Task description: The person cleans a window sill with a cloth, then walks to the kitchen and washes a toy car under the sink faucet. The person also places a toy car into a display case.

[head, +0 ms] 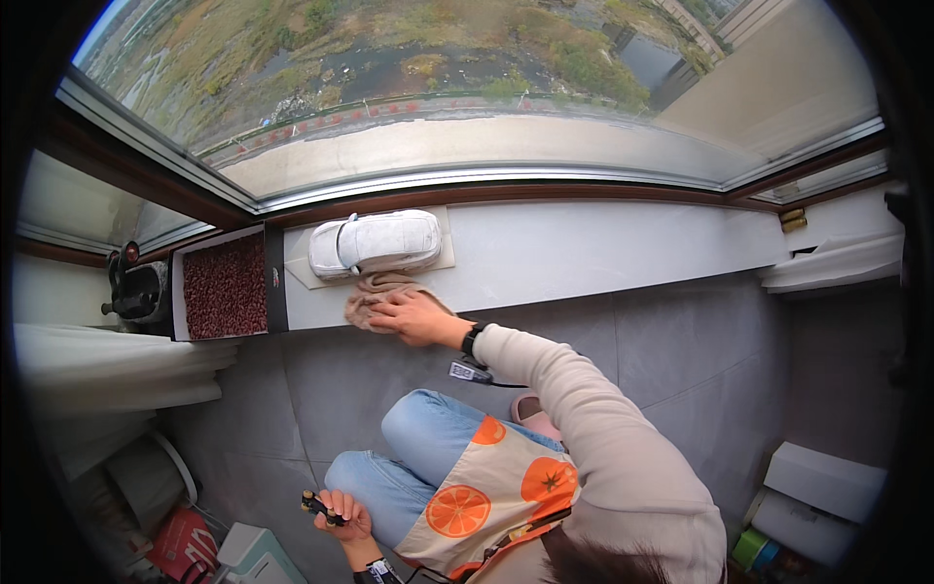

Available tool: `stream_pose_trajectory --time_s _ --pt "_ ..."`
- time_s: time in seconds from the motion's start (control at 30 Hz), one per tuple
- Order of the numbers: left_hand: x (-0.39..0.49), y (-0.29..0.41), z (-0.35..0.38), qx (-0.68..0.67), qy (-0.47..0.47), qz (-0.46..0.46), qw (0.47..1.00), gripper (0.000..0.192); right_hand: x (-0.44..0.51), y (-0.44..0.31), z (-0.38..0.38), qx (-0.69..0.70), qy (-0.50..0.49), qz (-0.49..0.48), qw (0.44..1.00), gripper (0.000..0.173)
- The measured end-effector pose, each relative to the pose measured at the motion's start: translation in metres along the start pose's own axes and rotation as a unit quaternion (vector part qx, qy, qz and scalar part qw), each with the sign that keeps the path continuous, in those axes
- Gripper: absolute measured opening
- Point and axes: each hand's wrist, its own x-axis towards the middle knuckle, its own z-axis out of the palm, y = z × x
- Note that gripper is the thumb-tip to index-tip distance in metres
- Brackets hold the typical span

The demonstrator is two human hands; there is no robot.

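Observation:
On the white windowsill, my right hand presses on a crumpled brown cloth, fingers spread over its folds. Just beyond the cloth is a white model car, resting on a thin cream board. The cloth reaches close to the car's near side; whether they touch I cannot tell. Low in the view, beside my knee, my left hand holds a small black object with gold-coloured round parts, possibly a toy car. The fingers hide part of it.
Left of the car stands a dark-sided box of dark red beans. Black equipment sits beyond it. A window frame runs behind the sill. White curtains hang at left. A white box stands at lower right.

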Motion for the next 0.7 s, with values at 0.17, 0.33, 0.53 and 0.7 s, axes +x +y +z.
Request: stream_pose_trajectory --time_s 0.17,0.33,0.53,0.7 --pt "0.009 -0.004 0.0 -0.01 0.006 -0.018 1.0 0.022 -0.173 0.087 -0.094 -0.071 0.011 0.221 0.973 0.048" --pt "0.022 -0.015 0.002 -0.03 0.014 -0.046 0.998 0.021 -0.253 0.184 -0.127 -0.239 0.115 0.599 0.756 0.043" --pt "0.046 -0.03 0.002 -0.013 -0.002 -0.076 0.997 0.019 -0.117 0.161 -0.049 -0.13 0.224 0.624 0.737 0.047" --pt "0.069 -0.041 -0.004 0.029 0.035 -0.106 0.993 0.02 -0.062 0.097 -0.036 -0.066 0.073 0.308 0.946 0.04"
